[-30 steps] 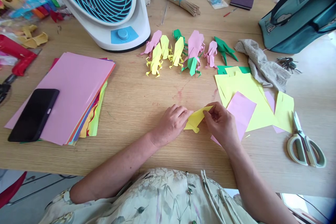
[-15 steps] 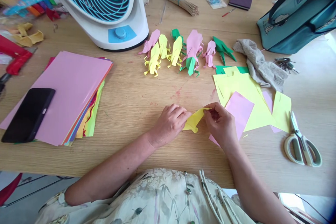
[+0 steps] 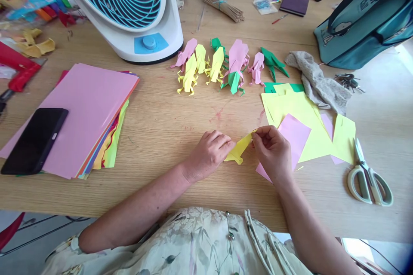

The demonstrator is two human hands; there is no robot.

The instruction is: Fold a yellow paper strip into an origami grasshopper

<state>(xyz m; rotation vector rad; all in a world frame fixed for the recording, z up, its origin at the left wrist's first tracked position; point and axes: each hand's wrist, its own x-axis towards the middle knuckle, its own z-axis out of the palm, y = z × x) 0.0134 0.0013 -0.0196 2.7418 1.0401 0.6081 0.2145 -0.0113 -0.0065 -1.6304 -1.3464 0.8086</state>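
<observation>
A folded piece of yellow origami paper point(image 3: 239, 149) is held between both hands, just above the wooden table. My left hand point(image 3: 211, 150) closes on its left end, thumb and fingers together. Its upper right tip is pinched by my right hand point(image 3: 272, 148), which hides that end. Beyond the hands stand several folded paper frogs in yellow, such as this yellow frog point(image 3: 188, 75), along with a pink frog point(image 3: 238, 55) and a green frog point(image 3: 234, 80). A pink sheet point(image 3: 294, 135) lies partly under my right hand, on top of yellow sheets point(image 3: 312, 126).
Scissors point(image 3: 368, 178) lie at the right. A stack of coloured paper point(image 3: 93, 107) bearing a black phone point(image 3: 35, 139) is at the left. Behind are a white fan point(image 3: 151, 47), a bundle of sticks point(image 3: 222, 5), a grey cloth point(image 3: 318, 79) and a teal bag point(image 3: 355, 30).
My right hand has shifted slightly, covering a little more of the yellow paper's tip. My left hand keeps nearly the same place. The whole view has moved a little.
</observation>
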